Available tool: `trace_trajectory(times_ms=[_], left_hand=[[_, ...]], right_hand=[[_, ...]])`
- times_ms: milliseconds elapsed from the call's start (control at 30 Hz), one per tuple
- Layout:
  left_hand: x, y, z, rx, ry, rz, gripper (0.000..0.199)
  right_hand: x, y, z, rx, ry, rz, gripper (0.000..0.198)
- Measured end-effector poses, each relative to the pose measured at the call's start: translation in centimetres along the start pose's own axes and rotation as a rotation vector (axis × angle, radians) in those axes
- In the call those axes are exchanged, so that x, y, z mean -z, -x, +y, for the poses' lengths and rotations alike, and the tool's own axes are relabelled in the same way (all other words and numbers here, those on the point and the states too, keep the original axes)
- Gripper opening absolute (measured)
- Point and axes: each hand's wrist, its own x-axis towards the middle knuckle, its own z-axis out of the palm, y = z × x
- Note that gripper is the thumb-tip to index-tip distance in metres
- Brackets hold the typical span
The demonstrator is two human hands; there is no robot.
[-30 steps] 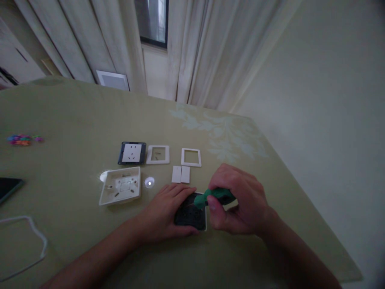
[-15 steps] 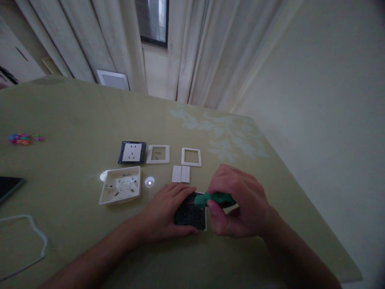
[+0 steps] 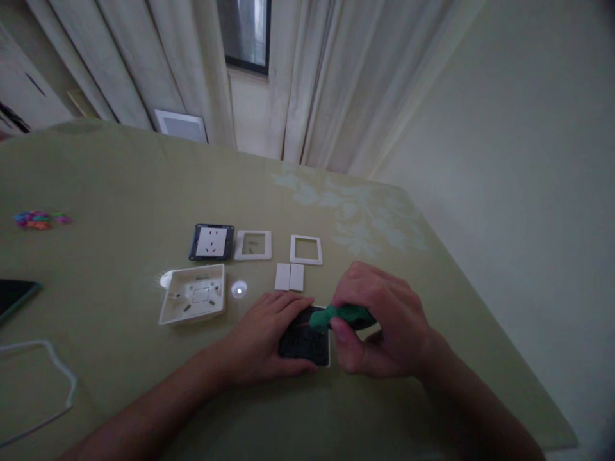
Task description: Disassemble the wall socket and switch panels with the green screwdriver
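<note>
My left hand point(image 3: 262, 339) grips a black switch panel point(image 3: 305, 346) with a white edge, its thumb along the near side and its fingers along the far side. A green-handled screwdriver point(image 3: 348, 316) is wrapped in my right hand point(image 3: 384, 323), just right of the panel. The thin shaft slants left over the panel's dark back; where its tip touches is too dim to make out. Two white rocker plates point(image 3: 289, 277) lie side by side just beyond my left fingers.
Beyond them are a white frame point(image 3: 306, 260), another frame point(image 3: 254, 257) around small screws, and a socket panel point(image 3: 211, 242). A white back box point(image 3: 192, 307) sits left, beside a small clear disc point(image 3: 239, 289). Farther left are a white cable point(image 3: 72, 384), a dark tablet-like object point(image 3: 16, 298) and colourful bits point(image 3: 36, 219).
</note>
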Motion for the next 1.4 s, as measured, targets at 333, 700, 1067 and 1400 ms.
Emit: trace_trajectory(times_ms=[333,700,1067,1400], left_hand=[[0.1,-0.1,0.0,-0.014,0.04,0.024,0.074],[-0.1,-0.1,-0.2,-0.008,0.045,0.02,0.077],[0.2,-0.2,-0.1,-0.013,0.057,0.017,0.075],[0.2,-0.1,0.1,-0.016,0.067,0.027,0.065]], right_hand=[[1.7,-0.3,-1.0,-0.077,0.02,-0.135,0.007],[1.5,-0.1,-0.9,-0.042,0.166,-0.087,0.011],[1.8,-0.2,-0.8,-0.124,0.238,-0.096,0.015],[2.0,-0.5,-1.6,-0.051,0.057,-0.198,0.013]])
